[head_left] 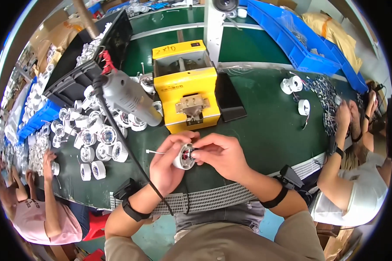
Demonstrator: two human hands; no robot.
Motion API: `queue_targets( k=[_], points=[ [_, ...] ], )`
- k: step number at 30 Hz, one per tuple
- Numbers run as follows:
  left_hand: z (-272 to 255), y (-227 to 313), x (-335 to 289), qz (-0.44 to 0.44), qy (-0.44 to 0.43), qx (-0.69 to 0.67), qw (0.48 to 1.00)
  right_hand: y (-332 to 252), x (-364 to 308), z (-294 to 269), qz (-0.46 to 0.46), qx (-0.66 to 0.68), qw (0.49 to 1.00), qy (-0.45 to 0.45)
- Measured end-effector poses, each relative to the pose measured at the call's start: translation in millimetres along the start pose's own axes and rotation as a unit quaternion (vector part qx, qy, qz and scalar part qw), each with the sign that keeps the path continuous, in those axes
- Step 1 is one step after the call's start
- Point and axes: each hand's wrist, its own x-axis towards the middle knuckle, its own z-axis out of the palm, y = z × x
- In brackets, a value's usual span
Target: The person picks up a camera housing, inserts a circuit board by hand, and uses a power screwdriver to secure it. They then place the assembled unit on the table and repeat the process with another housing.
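My left hand [164,168] is closed around a white round housing [178,162], whose open side is turned to the right. Red and dark wiring shows inside it, and a thin white lead with a small plug [154,152] sticks out to the left. The fingers of my right hand [225,157] are pinched at the opening on a small dark part [193,152], largely covered by the fingertips. Just beyond both hands stands a yellow bench machine [185,87] with a metal fixture [192,105] on its front.
A grey electric screwdriver [128,96] hangs left of the machine, its black cable crossing near my left forearm. Many white housings [106,135] lie at left. At right are loose housings [304,107], a heap of small dark parts [324,102] and blue bins [292,39]. Co-workers sit on both sides.
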Motion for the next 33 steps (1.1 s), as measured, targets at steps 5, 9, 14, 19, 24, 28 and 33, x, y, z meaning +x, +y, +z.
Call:
queue_targets(
  k=[5,9,14,19,24,28,33],
  points=[
    [-5,-2,-4,0.02,-0.002,0.031,0.999,2,-2,12,-0.029,-0.046,0.999,0.003],
    [1,-4,-2,0.019,0.01,0.074,0.997,3,-3,10,-0.119,-0.123,0.985,0.011],
    [2,-2,-2,0.02,-0.047,0.045,0.998,-5,0,12,-0.22,-0.257,0.94,0.047],
    [11,0,-2,0.049,-0.041,0.171,0.983,5,-1,13,-0.071,-0.03,0.997,0.028],
    [3,16,0,-0.116,-0.051,0.301,0.945,-11,9,-2,-0.11,-0.155,0.982,0.022],
    [4,13,2,-0.112,-0.081,0.251,0.958,-27,22,-2,-0.228,-0.334,0.909,0.098],
    [-6,3,0,-0.115,-0.101,0.282,0.947,-47,54,37,-0.321,-0.32,0.886,0.099]
  ],
)
